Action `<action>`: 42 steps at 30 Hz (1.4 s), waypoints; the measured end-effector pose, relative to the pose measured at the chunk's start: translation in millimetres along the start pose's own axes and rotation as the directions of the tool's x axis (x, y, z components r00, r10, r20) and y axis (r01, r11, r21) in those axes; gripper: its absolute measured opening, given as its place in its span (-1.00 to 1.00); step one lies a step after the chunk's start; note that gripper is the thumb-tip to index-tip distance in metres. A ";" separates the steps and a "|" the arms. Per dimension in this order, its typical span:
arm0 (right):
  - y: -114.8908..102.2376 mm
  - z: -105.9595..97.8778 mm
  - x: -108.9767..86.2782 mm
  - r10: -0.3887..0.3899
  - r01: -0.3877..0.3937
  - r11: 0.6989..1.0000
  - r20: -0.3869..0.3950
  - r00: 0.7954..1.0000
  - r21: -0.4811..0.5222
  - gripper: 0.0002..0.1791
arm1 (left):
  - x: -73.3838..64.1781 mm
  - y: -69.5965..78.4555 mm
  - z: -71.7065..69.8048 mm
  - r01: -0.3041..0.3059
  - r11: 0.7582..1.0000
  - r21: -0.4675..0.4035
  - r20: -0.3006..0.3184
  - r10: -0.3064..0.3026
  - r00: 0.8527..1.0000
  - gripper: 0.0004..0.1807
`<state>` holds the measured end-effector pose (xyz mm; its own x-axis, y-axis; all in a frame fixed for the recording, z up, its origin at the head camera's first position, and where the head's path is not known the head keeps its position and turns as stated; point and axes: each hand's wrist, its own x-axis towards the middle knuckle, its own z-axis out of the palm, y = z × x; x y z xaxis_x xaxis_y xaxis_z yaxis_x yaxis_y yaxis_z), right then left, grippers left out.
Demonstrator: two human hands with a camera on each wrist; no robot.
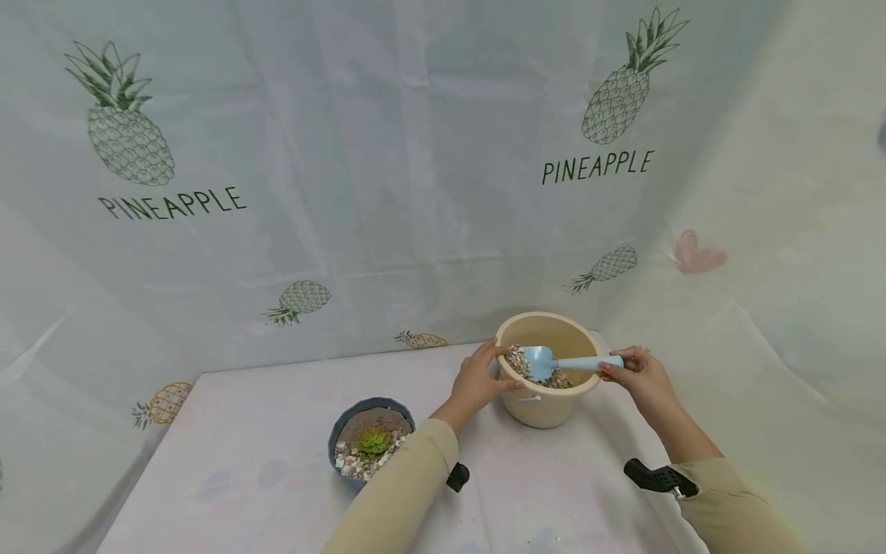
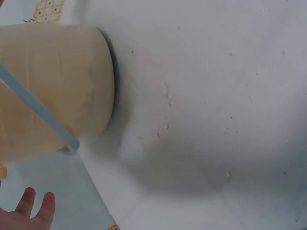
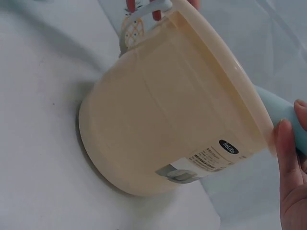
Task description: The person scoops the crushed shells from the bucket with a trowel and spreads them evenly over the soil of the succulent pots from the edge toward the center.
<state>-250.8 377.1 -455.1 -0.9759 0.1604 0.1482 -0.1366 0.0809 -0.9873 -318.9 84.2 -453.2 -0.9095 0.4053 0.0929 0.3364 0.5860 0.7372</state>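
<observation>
A cream bucket point(image 1: 536, 412) stands on the table, with small pebbles point(image 1: 557, 378) visible inside. My left hand point(image 1: 477, 385) holds its left rim, the thumb on the near side. Two fingers point(image 2: 36, 208) of that hand stretch out beside the bucket in the left wrist view. My right hand point(image 1: 640, 377) pinches the handle end of a light blue scoop point(image 1: 581, 362) at the right rim. The scoop lies across the bucket opening, its blade over the pebbles near the left side. A pale carrying handle point(image 2: 36, 105) hangs against the bucket's outside.
Left of the bucket, a dark blue-grey pot point(image 1: 334, 442) holds a green succulent point(image 1: 374, 439), brown soil and white stones; my left sleeve point(image 1: 408, 477) partly covers it. Tiny crumbs lie on the pale tablecloth point(image 2: 192, 120). A pineapple-print curtain point(image 1: 415, 192) rises behind the table.
</observation>
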 end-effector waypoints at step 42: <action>-61.3 105.9 -14.9 0.011 -0.013 1.000 0.180 0.984 0.013 -0.74 | -120.4 -60.6 -153.3 0.005 0.995 -0.101 -0.030 -0.008 0.999 -0.56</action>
<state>-245.9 265.5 -402.8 -0.9920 -0.0182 0.1250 -0.1260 0.0662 -0.9898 -267.3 -107.6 -406.4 -0.9193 0.3787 0.1070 0.3052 0.5145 0.8013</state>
